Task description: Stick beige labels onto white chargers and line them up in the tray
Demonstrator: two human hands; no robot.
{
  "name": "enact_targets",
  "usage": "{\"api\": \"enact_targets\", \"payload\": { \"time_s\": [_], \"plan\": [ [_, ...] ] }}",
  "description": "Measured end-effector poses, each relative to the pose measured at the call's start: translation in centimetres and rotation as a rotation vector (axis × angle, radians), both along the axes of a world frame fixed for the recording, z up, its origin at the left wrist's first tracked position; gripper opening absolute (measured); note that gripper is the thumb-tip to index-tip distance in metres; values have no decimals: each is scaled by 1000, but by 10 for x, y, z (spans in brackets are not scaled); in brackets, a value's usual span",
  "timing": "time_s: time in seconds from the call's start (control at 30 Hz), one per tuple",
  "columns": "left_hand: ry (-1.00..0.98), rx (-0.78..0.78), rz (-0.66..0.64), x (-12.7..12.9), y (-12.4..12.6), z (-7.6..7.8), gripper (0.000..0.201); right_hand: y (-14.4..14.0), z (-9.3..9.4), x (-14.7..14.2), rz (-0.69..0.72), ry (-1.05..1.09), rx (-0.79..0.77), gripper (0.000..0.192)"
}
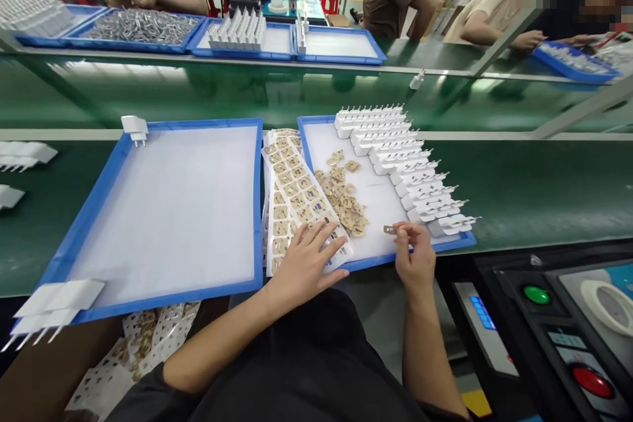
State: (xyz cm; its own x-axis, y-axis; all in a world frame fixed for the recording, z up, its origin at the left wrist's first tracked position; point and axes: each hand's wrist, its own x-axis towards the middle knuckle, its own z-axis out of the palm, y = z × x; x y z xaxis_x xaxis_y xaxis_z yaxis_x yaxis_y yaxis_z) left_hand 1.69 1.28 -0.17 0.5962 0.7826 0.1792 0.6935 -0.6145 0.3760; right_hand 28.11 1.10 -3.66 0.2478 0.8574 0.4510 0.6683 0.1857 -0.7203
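Observation:
My left hand (pixel 309 260) lies flat with fingers spread on the lower end of a sheet of tan stickers (pixel 297 184), which rests over other sheets between two blue-rimmed trays. In my right hand (pixel 415 254), thumb and fingers pinch a small tan piece with a cutout (pixel 390 229), held above the front of the right tray (pixel 376 194). A pile of similar tan pieces (pixel 346 204) sits in that tray, left of my right hand. Rows of white plug adapters (pixel 390 138) with metal pins line the tray's right side, close by my right hand.
The left tray (pixel 163 204) has white plugs (pixel 59 300) at its front corner and one plug (pixel 134 128) at its back corner. A lone plug (pixel 417 79) is on the green conveyor (pixel 222 92). A control box with a red button (pixel 592 381) stands right. Other people work opposite.

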Motion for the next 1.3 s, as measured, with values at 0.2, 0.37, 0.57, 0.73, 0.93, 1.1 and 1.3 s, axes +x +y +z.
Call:
{"api": "enact_targets", "payload": {
  "time_s": [0.2, 0.37, 0.57, 0.73, 0.93, 1.1, 1.3],
  "plan": [
    [33, -31, 8, -8, -2, -2, 41, 0, 0, -21, -62, -78, 21, 13],
    [73, -77, -16, -29, 3, 0, 39, -5, 2, -38, -58, -151, 87, 11],
    [102, -110, -111, -54, 20, 17, 39, -16, 9, -50, 16, -101, 58, 9],
    [106, -156, -143, -41, 92, 46, 50, -3, 19, -38, 92, -85, 121, 9],
    [-151, -217, 90, 23, 256, 39, 103, 9, 15, -35, 149, -99, 145, 11],
    [-234, -238, 88, 74, 341, 18, 127, 8, 12, -33, 112, -141, 124, 11],
    [-247, -272, 70, 77, 352, 4, 116, 10, 13, -34, 85, -176, 144, 10]
  ]
}}
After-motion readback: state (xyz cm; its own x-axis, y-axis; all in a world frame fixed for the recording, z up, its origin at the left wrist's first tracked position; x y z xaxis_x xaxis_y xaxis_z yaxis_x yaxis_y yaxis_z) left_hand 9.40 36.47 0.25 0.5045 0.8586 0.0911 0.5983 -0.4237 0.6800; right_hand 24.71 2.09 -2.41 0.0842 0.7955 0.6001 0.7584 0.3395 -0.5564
